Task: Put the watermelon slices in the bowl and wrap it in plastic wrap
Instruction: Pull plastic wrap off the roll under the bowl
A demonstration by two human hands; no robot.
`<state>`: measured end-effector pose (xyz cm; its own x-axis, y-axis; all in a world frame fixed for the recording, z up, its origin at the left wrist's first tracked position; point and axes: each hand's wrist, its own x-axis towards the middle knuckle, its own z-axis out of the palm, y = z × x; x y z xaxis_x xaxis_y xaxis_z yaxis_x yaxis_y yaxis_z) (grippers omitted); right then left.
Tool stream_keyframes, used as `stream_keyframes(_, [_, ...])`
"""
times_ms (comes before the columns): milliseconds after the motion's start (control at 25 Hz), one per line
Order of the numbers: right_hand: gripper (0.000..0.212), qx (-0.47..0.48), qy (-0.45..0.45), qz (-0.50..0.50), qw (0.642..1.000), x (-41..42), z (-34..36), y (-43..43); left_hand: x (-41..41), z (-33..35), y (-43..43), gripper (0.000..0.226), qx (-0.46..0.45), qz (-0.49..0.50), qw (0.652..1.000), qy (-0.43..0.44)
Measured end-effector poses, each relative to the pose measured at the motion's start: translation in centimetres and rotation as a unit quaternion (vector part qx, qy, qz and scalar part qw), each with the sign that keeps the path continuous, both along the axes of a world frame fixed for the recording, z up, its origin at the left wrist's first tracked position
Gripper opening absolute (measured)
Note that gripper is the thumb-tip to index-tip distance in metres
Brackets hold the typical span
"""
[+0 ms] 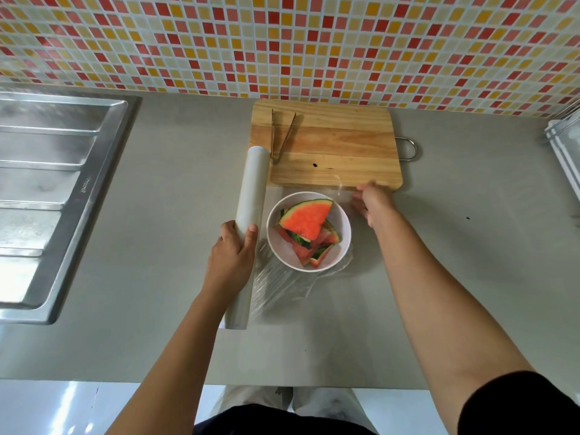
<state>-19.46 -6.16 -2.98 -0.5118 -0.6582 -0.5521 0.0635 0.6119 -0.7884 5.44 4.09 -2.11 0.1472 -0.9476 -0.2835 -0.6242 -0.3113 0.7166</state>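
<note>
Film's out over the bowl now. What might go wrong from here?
The film is bunched at the near side of the bowl; it may stick to itself and leave a gap. The top slice sits high, so it could tent or tear the film. Neither hand steadies the bowl: the right hand holds the film and the left hand grips the roll, so tension might drag it.

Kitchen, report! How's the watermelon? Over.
Left hand grips white wrap roll. Right hand holds clear film past white bowl of red watermelon slices. Nothing blocking.
</note>
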Motion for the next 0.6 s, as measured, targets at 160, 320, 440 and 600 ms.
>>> stream_keyframes(160, [0.062,-0.264,0.027,0.157,0.951,1.1,2.1,2.7,0.2,0.0,-0.1,0.044,0.003,0.004,1.000,0.006])
stream_keyframes(320, [0.080,-0.190,-0.020,0.310,0.931,2.7,-0.3,4.4,0.1,-0.1,-0.1,0.044,0.006,0.006,1.000,0.003])
stream_keyframes(440, [0.079,-0.137,-0.031,0.278,0.950,2.9,-1.4,4.3,0.0,-0.1,-0.1,0.046,0.001,0.010,1.000,-0.008])
stream_keyframes(600, [0.069,-0.122,0.036,0.267,0.955,2.3,-2.4,3.8,-0.4,-0.1,0.0,0.048,-0.005,0.027,0.997,-0.068])
